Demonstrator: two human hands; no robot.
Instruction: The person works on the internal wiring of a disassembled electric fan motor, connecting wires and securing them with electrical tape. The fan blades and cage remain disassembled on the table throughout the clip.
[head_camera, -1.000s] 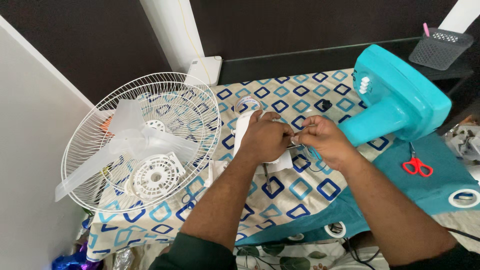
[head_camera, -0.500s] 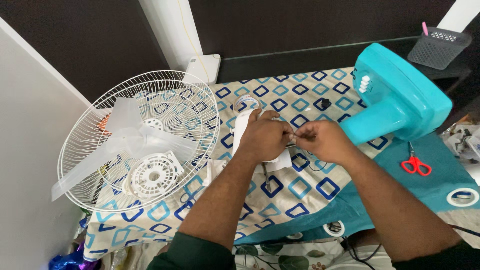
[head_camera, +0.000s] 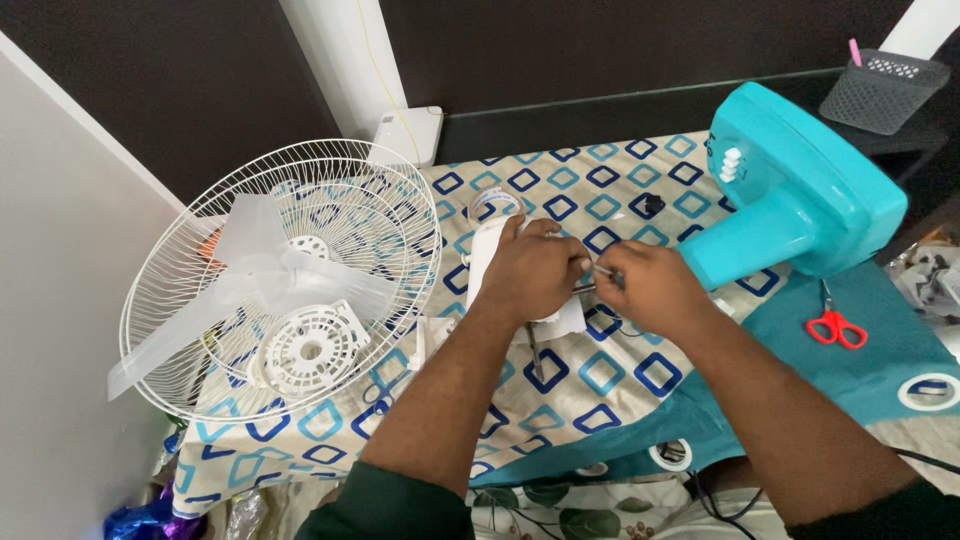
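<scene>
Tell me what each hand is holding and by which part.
The left hand clamps the white plastic fan part from above, covering its middle. The right hand pinches a thin metal rod at its end; what the rod is cannot be told.

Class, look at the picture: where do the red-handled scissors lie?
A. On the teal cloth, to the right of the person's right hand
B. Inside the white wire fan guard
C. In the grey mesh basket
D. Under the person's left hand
A: the red-handled scissors lie on the teal cloth, below the turquoise fan base and clear of the right hand.
</scene>
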